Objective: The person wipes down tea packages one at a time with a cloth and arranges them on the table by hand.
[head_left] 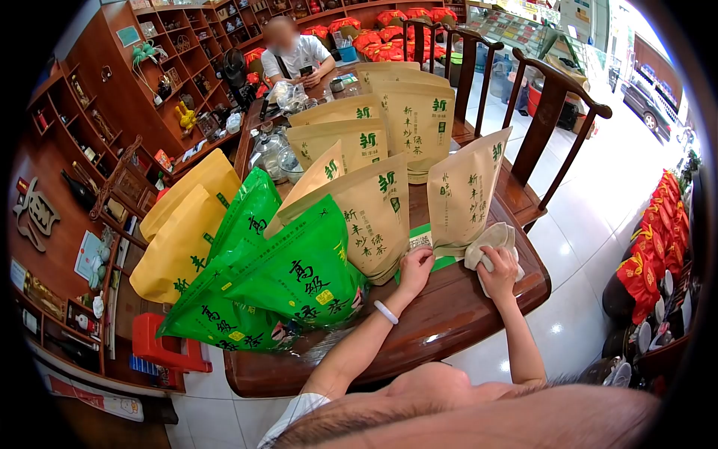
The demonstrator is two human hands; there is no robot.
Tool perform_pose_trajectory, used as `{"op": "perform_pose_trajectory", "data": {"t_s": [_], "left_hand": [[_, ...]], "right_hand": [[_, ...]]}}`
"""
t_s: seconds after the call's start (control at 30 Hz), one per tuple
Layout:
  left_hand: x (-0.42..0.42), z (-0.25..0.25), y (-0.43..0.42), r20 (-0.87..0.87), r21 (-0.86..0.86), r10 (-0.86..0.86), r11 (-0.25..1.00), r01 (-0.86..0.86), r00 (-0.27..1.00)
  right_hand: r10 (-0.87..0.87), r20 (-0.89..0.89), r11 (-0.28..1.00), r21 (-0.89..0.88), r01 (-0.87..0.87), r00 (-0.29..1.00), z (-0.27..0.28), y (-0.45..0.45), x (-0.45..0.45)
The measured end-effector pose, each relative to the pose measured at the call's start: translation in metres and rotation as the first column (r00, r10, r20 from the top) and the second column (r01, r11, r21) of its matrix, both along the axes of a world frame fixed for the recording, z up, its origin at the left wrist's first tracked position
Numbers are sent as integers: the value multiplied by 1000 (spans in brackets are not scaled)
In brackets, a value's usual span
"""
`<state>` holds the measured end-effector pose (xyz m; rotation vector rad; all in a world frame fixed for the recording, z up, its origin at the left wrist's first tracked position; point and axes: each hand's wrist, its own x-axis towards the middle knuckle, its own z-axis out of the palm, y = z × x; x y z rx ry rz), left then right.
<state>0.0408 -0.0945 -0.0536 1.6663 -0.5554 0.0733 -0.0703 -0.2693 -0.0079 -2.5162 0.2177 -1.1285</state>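
Note:
My right hand (499, 271) is closed around a crumpled pale cloth (490, 241). The cloth touches the lower right corner of an upright kraft-paper tea bag (465, 196) with green and black characters. My left hand (416, 268), wearing a pale bracelet, has its fingers pinched together at the near edge of a flat green packet (444, 263) with a white label. That packet lies on the dark wooden table (419, 329), partly under the tea bag. Left of my left hand stands another kraft tea bag (368, 217), and beside it are shiny green tea bags (303, 273).
More kraft bags (419, 112) stand farther back, and yellow bags (191, 217) lean at left. Glass teaware (268, 150) sits behind them. Across the table a person (295, 60) holds a phone. Wooden chairs (550, 112) line the right side; a red stool (168, 348) is at left.

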Motion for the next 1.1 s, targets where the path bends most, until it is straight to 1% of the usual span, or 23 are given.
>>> {"op": "perform_pose_trajectory", "data": {"t_s": [0.27, 0.33, 0.43, 0.57, 0.63, 0.67, 0.73, 0.77, 0.83, 1.1], "left_hand": [[1, 0, 0, -2, 21, -9, 1000, 9, 1000], [1, -2, 0, 4, 6, -1, 1000, 1, 1000], [-3, 7, 1, -24, 17, 3, 1000, -2, 1000], [-3, 7, 1, -4, -4, 0, 1000, 0, 1000], [-4, 10, 2, -82, 30, -3, 1000, 5, 997], [-4, 9, 1, -83, 30, -4, 1000, 6, 997], [-3, 5, -1, -106, -39, -11, 999, 7, 994], [-2, 3, -1, -106, -41, -11, 999, 7, 994], [0, 0, 0, -38, -11, -9, 1000, 9, 999], [-4, 8, 0, -35, -4, 4, 1000, -4, 999]], "right_hand": [[-10, 12, 1000, 0, 10, 1000, 0, -1, 0], [-11, -10, 1000, 3, 11, 1000, 1, 0, 0], [8, 8, 1000, 9, -8, 1000, 1, 0, -1], [8, 8, 1000, 17, -8, 1000, 0, 0, 0], [2, -4, 1000, 19, -2, 1000, -1, 0, 0], [1, -4, 1000, 19, -1, 1000, -1, 0, 0], [2, 0, 1000, 15, -2, 1000, -1, 0, 0], [2, 0, 1000, 14, -2, 1000, 0, 0, 0], [-6, -5, 1000, 2, 6, 1000, 2, 1, -1], [-4, 16, 1000, 13, 4, 1000, 0, 0, 1]]}}
